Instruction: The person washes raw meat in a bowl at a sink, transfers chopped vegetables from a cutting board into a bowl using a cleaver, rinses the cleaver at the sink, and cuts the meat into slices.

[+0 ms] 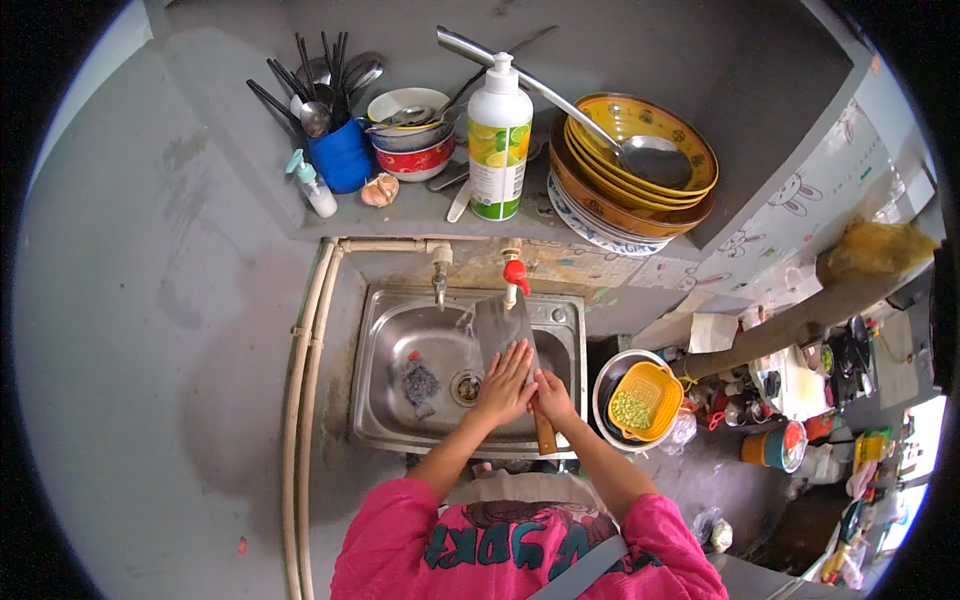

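Note:
A cleaver with a broad metal blade and wooden handle is held over the steel sink, its blade pointing toward the red-handled tap. My left hand lies flat on the blade with its fingers stretched out. Close beside it, my right hand is closed around the cleaver where blade and handle meet; the handle's end shows below. In the basin, a grey scouring pad rests left of the drain. A second tap stands above the basin.
Along the shelf stand a blue utensil cup, a pump bottle, garlic and stacked yellow bowls with a ladle. Right of the sink, a yellow basket sits with green beans. Pipes run down the left.

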`<action>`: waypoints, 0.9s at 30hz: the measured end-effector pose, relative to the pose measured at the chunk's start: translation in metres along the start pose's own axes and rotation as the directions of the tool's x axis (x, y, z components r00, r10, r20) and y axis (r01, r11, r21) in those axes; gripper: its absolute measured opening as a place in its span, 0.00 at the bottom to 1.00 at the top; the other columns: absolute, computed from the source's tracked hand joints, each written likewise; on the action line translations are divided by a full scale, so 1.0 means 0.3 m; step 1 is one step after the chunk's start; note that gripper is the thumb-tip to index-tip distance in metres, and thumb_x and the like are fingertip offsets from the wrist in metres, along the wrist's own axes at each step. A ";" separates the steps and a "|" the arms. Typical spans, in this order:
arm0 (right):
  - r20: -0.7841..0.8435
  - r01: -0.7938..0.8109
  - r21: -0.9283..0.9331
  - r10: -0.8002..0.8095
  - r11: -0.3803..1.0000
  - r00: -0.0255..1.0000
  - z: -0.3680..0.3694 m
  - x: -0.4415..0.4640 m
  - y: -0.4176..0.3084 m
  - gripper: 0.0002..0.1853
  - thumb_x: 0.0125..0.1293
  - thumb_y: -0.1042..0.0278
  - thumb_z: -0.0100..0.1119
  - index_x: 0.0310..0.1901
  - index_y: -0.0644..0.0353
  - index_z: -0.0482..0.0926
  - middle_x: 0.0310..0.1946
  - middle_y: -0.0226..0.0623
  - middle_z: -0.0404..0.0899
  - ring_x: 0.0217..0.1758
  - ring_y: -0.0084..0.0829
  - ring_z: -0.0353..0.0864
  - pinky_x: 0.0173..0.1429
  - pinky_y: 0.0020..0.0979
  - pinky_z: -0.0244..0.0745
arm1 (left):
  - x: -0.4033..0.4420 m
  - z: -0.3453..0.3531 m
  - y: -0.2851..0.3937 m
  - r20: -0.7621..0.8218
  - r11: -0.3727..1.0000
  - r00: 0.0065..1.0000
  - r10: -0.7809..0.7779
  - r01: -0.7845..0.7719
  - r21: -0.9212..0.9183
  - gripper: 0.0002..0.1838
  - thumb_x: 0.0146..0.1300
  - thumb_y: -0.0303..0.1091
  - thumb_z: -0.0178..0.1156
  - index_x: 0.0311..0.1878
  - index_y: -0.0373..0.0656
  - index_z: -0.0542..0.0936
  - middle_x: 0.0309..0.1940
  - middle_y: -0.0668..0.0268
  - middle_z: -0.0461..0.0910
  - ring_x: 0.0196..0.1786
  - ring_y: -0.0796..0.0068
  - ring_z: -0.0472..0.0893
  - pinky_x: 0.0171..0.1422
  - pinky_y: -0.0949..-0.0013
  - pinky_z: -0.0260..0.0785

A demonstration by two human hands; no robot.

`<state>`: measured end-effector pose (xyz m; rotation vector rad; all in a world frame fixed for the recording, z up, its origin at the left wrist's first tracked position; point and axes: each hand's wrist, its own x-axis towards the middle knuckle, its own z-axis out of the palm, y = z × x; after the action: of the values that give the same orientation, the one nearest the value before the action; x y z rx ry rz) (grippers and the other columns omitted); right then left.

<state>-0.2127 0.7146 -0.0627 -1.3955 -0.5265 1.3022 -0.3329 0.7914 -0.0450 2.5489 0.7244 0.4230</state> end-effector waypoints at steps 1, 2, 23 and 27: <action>0.024 0.000 0.006 0.000 1.000 1.000 0.001 -0.005 -0.009 0.15 0.70 0.56 0.41 0.37 0.61 0.68 0.17 0.35 0.70 0.16 0.26 0.70 0.21 0.27 0.66 | 0.012 -0.010 -0.011 0.022 1.000 1.000 -0.002 0.002 -0.004 0.34 0.66 0.47 0.43 0.70 0.43 0.47 0.71 0.60 0.42 0.73 0.62 0.43 0.73 0.53 0.37; 0.048 -0.001 0.012 0.000 1.000 0.999 0.002 -0.011 -0.018 0.16 0.71 0.56 0.40 0.36 0.61 0.68 0.17 0.35 0.69 0.16 0.27 0.70 0.21 0.27 0.66 | 0.021 -0.014 -0.022 0.025 1.000 1.000 0.005 -0.006 0.014 0.34 0.66 0.47 0.43 0.70 0.43 0.47 0.71 0.60 0.42 0.73 0.62 0.43 0.73 0.53 0.37; -0.030 0.005 -0.152 -0.009 0.988 1.000 -0.005 0.024 -0.088 0.13 0.68 0.60 0.45 0.32 0.63 0.68 0.16 0.34 0.69 0.17 0.25 0.71 0.23 0.27 0.67 | 0.252 -0.036 -0.174 -0.158 0.983 0.972 -0.175 0.180 0.019 0.36 0.63 0.46 0.47 0.70 0.43 0.47 0.68 0.50 0.49 0.71 0.50 0.48 0.70 0.47 0.41; -0.004 0.002 -0.151 -0.003 0.989 1.000 0.014 0.027 -0.081 0.12 0.69 0.62 0.44 0.34 0.62 0.68 0.17 0.31 0.67 0.16 0.24 0.69 0.22 0.25 0.65 | 0.229 -0.040 -0.160 -0.241 0.981 0.958 -0.156 0.178 0.073 0.34 0.62 0.44 0.51 0.68 0.41 0.53 0.65 0.49 0.54 0.68 0.48 0.54 0.68 0.49 0.48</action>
<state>-0.2056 0.7306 -0.0437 -1.5211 -0.6341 1.2786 -0.3017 0.8702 -0.0476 2.5232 1.0607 0.6536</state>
